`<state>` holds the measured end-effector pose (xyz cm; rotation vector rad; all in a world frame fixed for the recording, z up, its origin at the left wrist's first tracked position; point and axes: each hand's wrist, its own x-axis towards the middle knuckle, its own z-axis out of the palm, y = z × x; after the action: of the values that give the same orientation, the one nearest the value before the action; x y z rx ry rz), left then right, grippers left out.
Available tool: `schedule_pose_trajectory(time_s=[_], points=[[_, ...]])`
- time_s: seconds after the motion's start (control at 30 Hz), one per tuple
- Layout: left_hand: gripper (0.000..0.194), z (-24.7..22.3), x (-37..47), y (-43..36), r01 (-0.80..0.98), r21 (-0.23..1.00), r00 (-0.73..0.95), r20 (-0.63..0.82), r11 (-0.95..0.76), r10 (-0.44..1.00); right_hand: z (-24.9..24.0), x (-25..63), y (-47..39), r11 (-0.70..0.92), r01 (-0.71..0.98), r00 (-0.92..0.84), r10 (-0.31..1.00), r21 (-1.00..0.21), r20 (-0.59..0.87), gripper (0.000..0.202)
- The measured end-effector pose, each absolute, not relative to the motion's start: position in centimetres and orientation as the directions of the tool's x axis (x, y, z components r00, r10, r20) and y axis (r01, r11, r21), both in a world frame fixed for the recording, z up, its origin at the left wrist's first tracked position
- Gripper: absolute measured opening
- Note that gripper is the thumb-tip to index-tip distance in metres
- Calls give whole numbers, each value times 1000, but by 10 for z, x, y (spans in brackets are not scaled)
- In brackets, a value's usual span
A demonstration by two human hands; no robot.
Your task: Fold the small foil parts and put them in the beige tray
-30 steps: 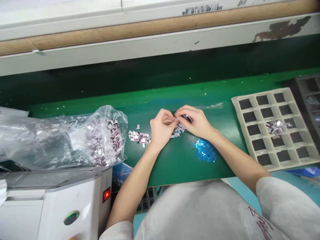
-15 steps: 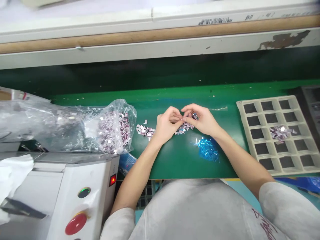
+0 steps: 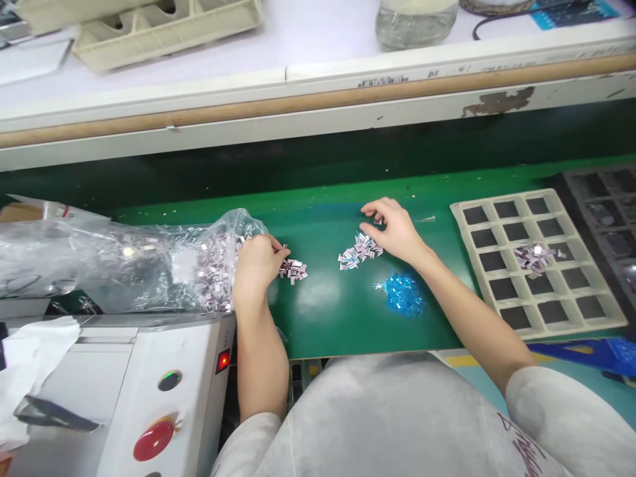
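Note:
My left hand (image 3: 258, 264) is at the mouth of a clear plastic bag (image 3: 213, 265) full of small pinkish pieces. Its thumb and forefinger are pressed together at the edge of a small loose pile (image 3: 294, 270); anything between them is too small to name. My right hand (image 3: 392, 228) hovers with thumb and fingers apart, beside a second pile of small pink and blue pieces (image 3: 362, 249). Nearer me, thin blue strips (image 3: 403, 295) lie heaped on the green table (image 3: 322, 324).
A pale compartment tray (image 3: 507, 232) with a small heap of pieces (image 3: 534, 257) is at the right, beside a dark tray (image 3: 603, 218). A machine (image 3: 183, 344) with a red button (image 3: 154, 440) stands lower left. A white shelf (image 3: 318, 73) spans the back.
My hands were together over the middle pile. My left hand has moved left to the bag's mouth and loose pile, while my right hand has stayed near the middle pile and its fingers have parted.

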<state>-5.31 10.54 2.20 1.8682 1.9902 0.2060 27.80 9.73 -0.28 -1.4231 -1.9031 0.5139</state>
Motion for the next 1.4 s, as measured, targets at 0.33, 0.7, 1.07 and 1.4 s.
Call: schedule_pose_trajectory(time_s=[0.33, 0.7, 1.07, 1.4], points=[[12, 30, -39, 107, 731, 681, 1, -68, 46, 998, -24, 287, 123, 192, 882, -87, 964, -432, 250, 36], [25, 20, 22, 93, 101, 995, 86, -21, 12, 996, -29, 289, 129, 241, 854, -97, 945, -461, 314, 32], [40, 7, 47, 90, -101, 986, 80, -123, 131, 989, -13, 272, 121, 280, 611, 40, 923, -740, 382, 13], [40, -4, 55, 90, -135, 981, 58, -135, 142, 989, 7, 229, 90, 226, 210, -75, 974, -951, 214, 14]])
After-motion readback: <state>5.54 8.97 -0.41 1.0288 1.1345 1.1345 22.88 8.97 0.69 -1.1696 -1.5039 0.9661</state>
